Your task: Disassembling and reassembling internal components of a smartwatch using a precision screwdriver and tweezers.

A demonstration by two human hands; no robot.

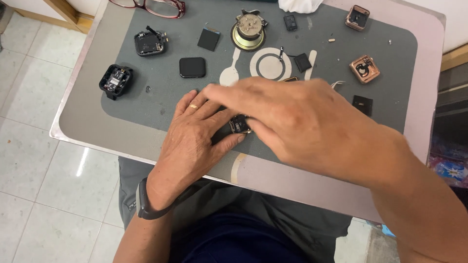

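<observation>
Left hand: my left hand (195, 141), gold ring on one finger and a dark band at the wrist, lies flat on the near edge of the grey rubber work mat (146, 109); thumb and fingers pinch the small square silver-edged watch body (240, 124), pinning it down so it cannot skid.
Right hand: my right hand (287, 117) crosses over from the right, blurred; its fingertips come down on the same watch body. I cannot tell whether it grips or only touches.
Thing in hand: the watch body sits at the near middle of the mat, between both hands, mostly hidden by them.
Left of mat: an open black watch case with exposed boards (116, 80) and, farther off, a second opened dark case (149, 43); both lie face-up, insides showing.
Loose panels: a black rounded-square glass screen (192, 67) and a dark square plate (208, 39) lie flat, well apart from each other.
Far middle: a round brass-coloured metal part with a grey centre (248, 31) stands just beyond the mat's pale plate-and-cutlery print.
Right of mat: two rose-gold square watch housings (364, 68) (357, 17), both open shells, nothing loose in them that I can make out.
Far edge: red-framed spectacles (156, 7), set aside off the mat.
Support: a pale tray-like table top (87, 117) with a raised rim, which looks suited to keeping small parts from rolling off.
</observation>
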